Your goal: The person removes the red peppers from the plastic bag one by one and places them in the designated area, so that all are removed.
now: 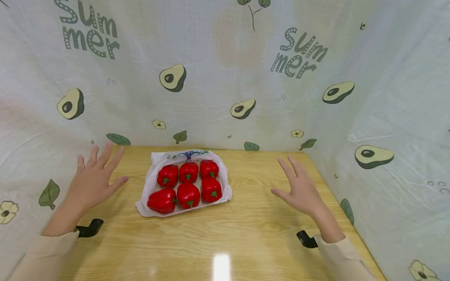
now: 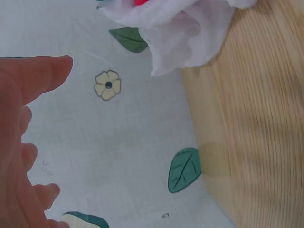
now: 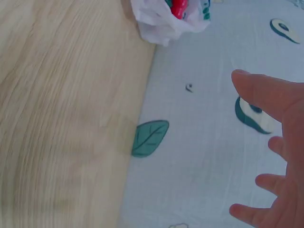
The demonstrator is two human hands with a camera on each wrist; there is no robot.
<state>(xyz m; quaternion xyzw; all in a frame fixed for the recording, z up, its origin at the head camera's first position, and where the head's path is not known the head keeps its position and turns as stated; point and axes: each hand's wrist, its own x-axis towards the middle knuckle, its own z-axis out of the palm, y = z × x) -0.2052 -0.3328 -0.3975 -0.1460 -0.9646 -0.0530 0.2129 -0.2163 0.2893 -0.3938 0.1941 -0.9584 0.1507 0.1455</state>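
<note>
Several red bell peppers (image 1: pixel 188 194) with green stems lie in two rows in a box lined with a white plastic bag (image 1: pixel 225 177). My left hand (image 1: pixel 94 181) is held in the air to the left of the box, fingers spread and holding nothing. Off to the right, farther from the box, my right hand (image 1: pixel 300 187) hovers with its fingers extended and nothing in them. Each wrist view shows an edge of the white bag (image 2: pixel 190 40) with a bit of red, apart from the hand.
The box stands on a light wooden table (image 1: pixel 168 246), near its back edge. Behind and along the sides hangs a pale cloth (image 1: pixel 211 50) printed with avocados, leaves and flowers. A small black device (image 1: pixel 90 228) sits at the left wrist, another (image 1: pixel 307 239) at the right.
</note>
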